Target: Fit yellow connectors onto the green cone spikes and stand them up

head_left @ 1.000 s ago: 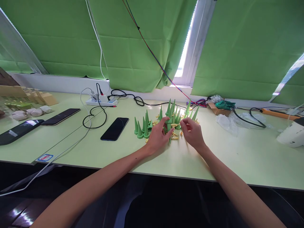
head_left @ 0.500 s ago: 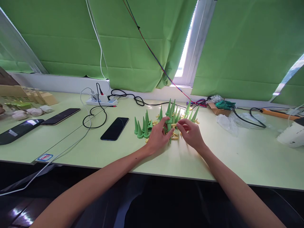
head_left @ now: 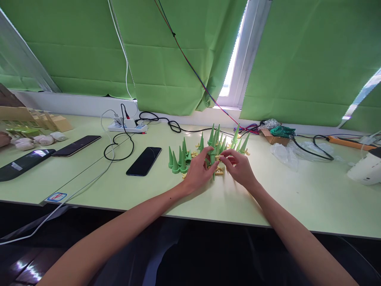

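Note:
My left hand (head_left: pixel 199 169) is closed around a green spike (head_left: pixel 212 159), whose tip points down toward the table. Between the thumb and fingers of my right hand (head_left: pixel 238 167) is a small yellow piece (head_left: pixel 217 157), pressed against the side of that spike. Several green cones (head_left: pixel 175 163) stand upright left of my hands. More green spikes (head_left: pixel 218 137) stand just behind them, with small yellow pieces (head_left: pixel 219 171) lying among and in front of them. My fingers partly hide the joint between spike and yellow piece.
A black phone (head_left: pixel 144 161) lies to the left, with two more (head_left: pixel 76 145) farther left. Cables and a power strip (head_left: pixel 127 126) run along the back. At the right are a small cardboard box (head_left: pixel 272 138), clear plastic bags (head_left: pixel 284 155) and a white device (head_left: pixel 366 169).
The fingers of my right hand have shifted slightly left, and the yellow piece sits closer against the green spike. My left hand has barely moved.

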The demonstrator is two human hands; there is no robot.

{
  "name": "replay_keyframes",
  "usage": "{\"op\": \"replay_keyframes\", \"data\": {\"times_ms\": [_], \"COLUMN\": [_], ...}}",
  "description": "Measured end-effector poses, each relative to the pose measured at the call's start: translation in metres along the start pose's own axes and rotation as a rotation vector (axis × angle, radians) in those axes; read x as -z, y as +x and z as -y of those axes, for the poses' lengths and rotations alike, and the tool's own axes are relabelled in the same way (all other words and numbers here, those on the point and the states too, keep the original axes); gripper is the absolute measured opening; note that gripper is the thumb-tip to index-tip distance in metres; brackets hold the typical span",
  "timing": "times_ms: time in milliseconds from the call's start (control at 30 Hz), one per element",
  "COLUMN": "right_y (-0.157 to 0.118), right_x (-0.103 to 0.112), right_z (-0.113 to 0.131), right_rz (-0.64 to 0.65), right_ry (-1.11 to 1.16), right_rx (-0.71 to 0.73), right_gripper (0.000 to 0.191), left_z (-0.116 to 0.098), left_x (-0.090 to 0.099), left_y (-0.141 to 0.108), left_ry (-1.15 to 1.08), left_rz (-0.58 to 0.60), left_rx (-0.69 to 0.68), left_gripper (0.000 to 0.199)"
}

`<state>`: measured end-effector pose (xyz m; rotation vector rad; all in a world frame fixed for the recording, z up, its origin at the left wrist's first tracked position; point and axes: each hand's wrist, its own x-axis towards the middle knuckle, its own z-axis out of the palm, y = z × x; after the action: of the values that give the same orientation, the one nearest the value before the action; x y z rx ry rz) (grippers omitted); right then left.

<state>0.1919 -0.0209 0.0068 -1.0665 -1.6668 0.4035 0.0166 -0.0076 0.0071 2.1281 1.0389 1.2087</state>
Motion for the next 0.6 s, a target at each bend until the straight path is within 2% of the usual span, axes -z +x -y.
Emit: {"op": "replay_keyframes", "data": {"times_ms": [267,600], "right_y": [0.0009,0.0009], "right_x": [-0.0002,-0.0007], "right_z": [-0.0001,-0.0064], "right_rz": [0.003,0.002], "right_ry": [-0.005,-0.153], "right_rx": [0.003,0.004], "right_gripper": [0.024,0.042], "left_z": [0.0026,0.0054], "left_x": [-0.0012,-0.0029], "left_y": [0.0004,0.0005], "left_ry": [0.016,0.023], "left_rz": [0.002,0.004], "left_rx": [-0.016,-0.057], "left_gripper": [0.043,0.039]}}
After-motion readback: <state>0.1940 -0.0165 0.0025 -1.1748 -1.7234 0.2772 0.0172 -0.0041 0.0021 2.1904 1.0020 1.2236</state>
